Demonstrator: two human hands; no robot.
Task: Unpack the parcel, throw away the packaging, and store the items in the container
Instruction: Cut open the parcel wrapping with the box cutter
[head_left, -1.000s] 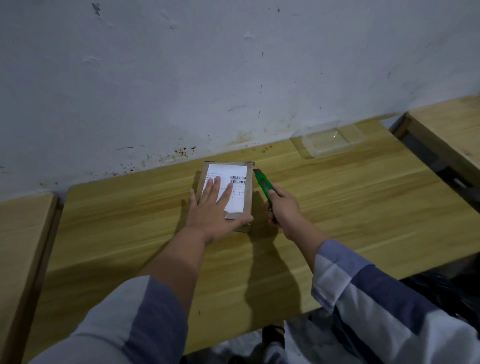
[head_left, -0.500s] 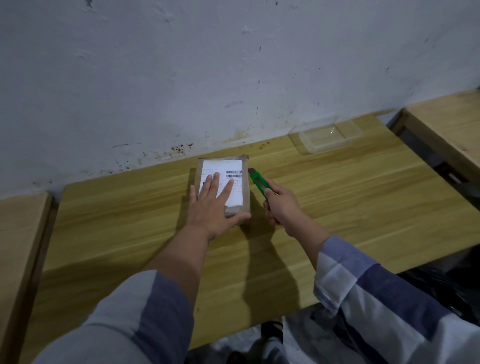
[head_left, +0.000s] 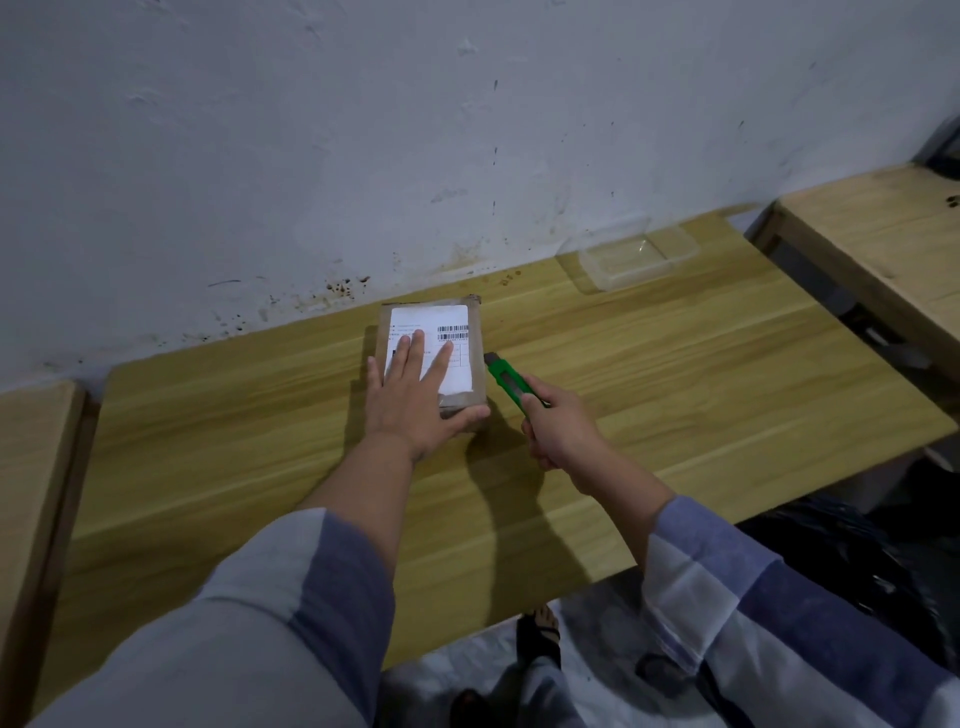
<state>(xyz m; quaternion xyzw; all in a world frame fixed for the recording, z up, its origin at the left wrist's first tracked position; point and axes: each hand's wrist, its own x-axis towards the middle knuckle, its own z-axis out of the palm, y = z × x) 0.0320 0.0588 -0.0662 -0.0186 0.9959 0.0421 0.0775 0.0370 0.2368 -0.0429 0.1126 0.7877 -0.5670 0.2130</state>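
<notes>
Grey-white plaster wall (head_left: 363, 156), scuffed and speckled with dark spots along its base, backs a light wooden table (head_left: 675, 405) that fills the middle of the head view. Another wooden surface (head_left: 31, 467) sits at the left edge and a second wooden table (head_left: 883, 244) at the far right, each parted from the main table by a gap.

On the far-middle part of the main table, close to the wall, lies a brown cardboard parcel (head_left: 475, 358), flat, with a white shipping label (head_left: 447, 319) and barcodes facing up. The left hand (head_left: 415, 400) rests palm down on top of it, fingers spread and straight over the label, thumb stretched along the parcel's near edge; it presses flat and grips nothing.

The right hand (head_left: 561, 431) is just right of the parcel, curled tightly around the handle of a green utility knife (head_left: 506, 382). The knife's dark tip points far-left and sits right by the parcel's right side; whether it touches the cardboard I cannot tell.

Farther right, against the wall, a clear plastic container (head_left: 631, 254) stands on the table, well apart from the parcel. Both forearms wear blue-and-pale striped sleeves (head_left: 779, 597). Below the table's near edge, a foot in a dark sandal (head_left: 540, 631) shows on the pale floor, and something dark and glossy sits at the lower right.
</notes>
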